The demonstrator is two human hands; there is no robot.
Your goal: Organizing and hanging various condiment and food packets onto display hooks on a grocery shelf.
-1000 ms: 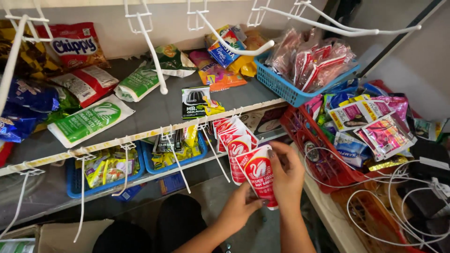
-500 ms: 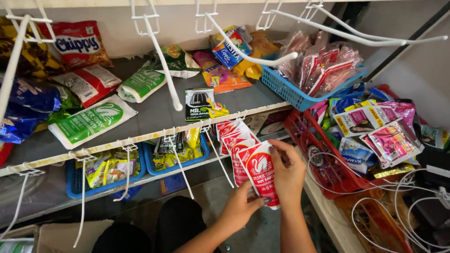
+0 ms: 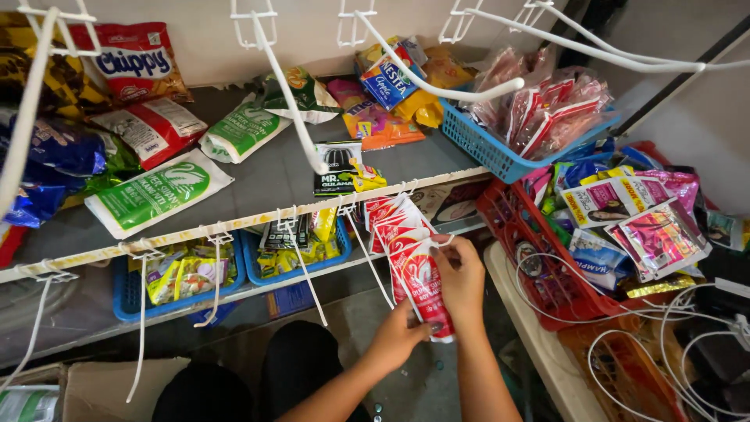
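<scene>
On the shelf [image 3: 258,184] edge, red sachets [image 3: 394,223] are already hung on a hook [image 3: 373,262]. One more sachet [image 3: 426,285] is pinched at its top by the right hand [image 3: 462,277] and steadied below by the left hand [image 3: 398,336], not yet hung.

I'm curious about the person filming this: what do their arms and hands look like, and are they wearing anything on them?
Both forearms are bare, with no sleeve in view. The left hand and right hand have no gloves, and no rings, watch or bracelets can be seen. The nails look short and plain.
</scene>
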